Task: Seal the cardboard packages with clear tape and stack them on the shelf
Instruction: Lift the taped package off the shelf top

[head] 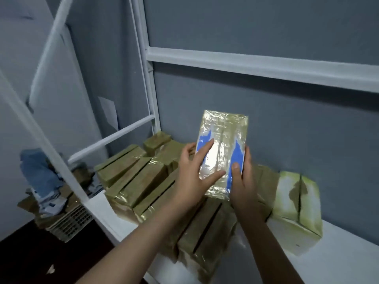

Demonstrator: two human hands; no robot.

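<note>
I hold a tape-wrapped cardboard package [222, 144] with blue print upright above the shelf. My left hand [194, 173] lies on its front face with fingers spread and fairly straight. My right hand [242, 177] grips its right edge, thumb on the front. Below the package, several taped brown packages [139, 181] lie in a stack on the white shelf [338, 263]. More taped packages [207, 234] lie at the shelf's front, under my forearms.
A pale green and white box [297, 212] stands on the shelf to the right. White metal rack posts [147, 78] and a crossbar [266, 64] frame the grey wall. At lower left a basket [69, 220] holds cardboard scraps and blue material.
</note>
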